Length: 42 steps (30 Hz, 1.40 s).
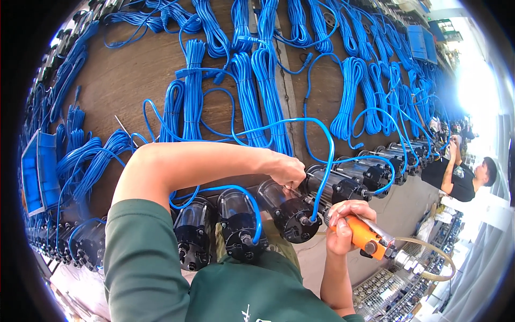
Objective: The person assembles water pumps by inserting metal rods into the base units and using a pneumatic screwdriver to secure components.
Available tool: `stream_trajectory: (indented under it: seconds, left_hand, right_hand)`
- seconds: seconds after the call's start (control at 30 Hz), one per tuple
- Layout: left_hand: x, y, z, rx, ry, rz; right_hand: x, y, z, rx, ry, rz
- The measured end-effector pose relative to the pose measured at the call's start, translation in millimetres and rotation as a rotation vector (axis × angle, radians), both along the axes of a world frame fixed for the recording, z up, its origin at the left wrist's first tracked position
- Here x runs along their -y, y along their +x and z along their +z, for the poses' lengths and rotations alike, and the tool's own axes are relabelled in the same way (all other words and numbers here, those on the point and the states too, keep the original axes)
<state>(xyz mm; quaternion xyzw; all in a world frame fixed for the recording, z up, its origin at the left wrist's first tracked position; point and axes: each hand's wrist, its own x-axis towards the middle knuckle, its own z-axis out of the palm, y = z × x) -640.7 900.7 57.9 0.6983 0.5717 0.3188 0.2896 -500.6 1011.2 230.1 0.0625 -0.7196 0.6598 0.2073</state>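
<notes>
1. Located clear cylinder (pixel 277 194) with black end cap (pixel 296 222) at the near edge of the brown table (pixel 123 70), cap end toward the wearer, between similar cylinders (pixel 238 220).
2. Found left hand (pixel 288 172) curled, fingers pointing down at the cylinder's far end; could not tell how firmly closed, nor make out any small item in the fingers.
3. Found right hand (pixel 342 228) wrapped around orange tool (pixel 365 234), nose aimed at the cap's right side; could not tell contact from a slight gap.
4. Judged cylinder stiff, probably heavier at the cap end, slippery along the smooth clear wall, liable to scratch or crack under a slipped tool.
5. Judged best to take hold around the black cap, with a steadying touch at the far rim.
6. Noted blue cable (pixel 329 155) arching up from the cap; judged flexible but springy, unsuitable as a handle.
7. Judged tool hard and dense, best held around the orange body; expected some drag from the yellowish hose (pixel 449 263) at its rear.
</notes>
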Motion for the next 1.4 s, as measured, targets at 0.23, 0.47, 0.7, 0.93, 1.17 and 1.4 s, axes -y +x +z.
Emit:
stream_trajectory:
  seconds: [0.23, 0.47, 0.7, 0.93, 1.17, 1.4]
  left_hand:
    - [2, 4, 2, -0.022, 0.002, 0.021]
    - [45, 33, -14, -0.034, -0.028, 0.370]
    - [96, 72, -32, 0.093, -0.214, 0.439]
    - [100, 89, -45, 0.150, 0.141, 0.603]
    - [102, 90, -54, 0.084, 0.113, 0.593]
    - [99, 94, -61, 0.067, 0.132, 0.617]
  right_hand:
    - [-6, -3, -6, -0.025, 0.051, 0.112]
    - [-5, 0, -6, 0.018, 0.164, 0.068]
    - [-4, -1, 10, 0.101, 0.114, 0.059]
    - [14, 36, 92, 0.019, 0.034, 0.186]
    - [43, 30, 27, 0.025, 0.151, 0.284]
    - [49, 17, 10, -0.050, 0.297, 0.369]
